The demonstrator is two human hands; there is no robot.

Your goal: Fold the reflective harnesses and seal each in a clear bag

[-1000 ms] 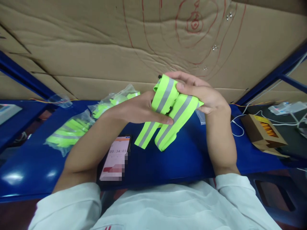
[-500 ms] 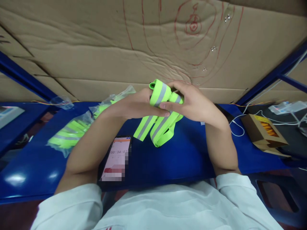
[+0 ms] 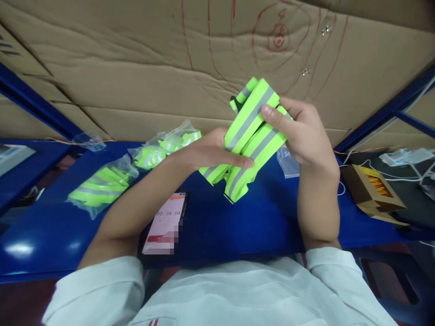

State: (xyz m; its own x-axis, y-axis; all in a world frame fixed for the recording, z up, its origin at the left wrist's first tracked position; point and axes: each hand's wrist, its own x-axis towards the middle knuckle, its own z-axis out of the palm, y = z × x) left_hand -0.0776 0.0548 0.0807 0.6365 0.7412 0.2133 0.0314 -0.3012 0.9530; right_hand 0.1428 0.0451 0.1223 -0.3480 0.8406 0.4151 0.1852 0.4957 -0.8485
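Observation:
A folded neon-yellow reflective strap (image 3: 249, 120) with grey stripes is held up over the blue table, slanting from lower left to upper right. My left hand (image 3: 217, 151) is closed round its lower part, thumb laid across the front. Higher on the right side, my right hand (image 3: 299, 124) pinches the folds with its thumb in front; its other fingers are mostly behind the strap. A small black piece (image 3: 236, 103) shows at the upper left of the bundle.
Clear bags of neon straps (image 3: 102, 183) lie left, beyond them more bagged straps (image 3: 152, 154). A phone (image 3: 165, 222) showing a timer rests near my left forearm. An empty-looking clear bag (image 3: 288, 160) and cardboard box (image 3: 374, 192) are right. A cardboard wall (image 3: 136, 68) stands behind.
The strap has risen and tilted right, its folds now lined up into a longer bundle. My right hand has moved up and right along it. A clear bag behind has come into view.

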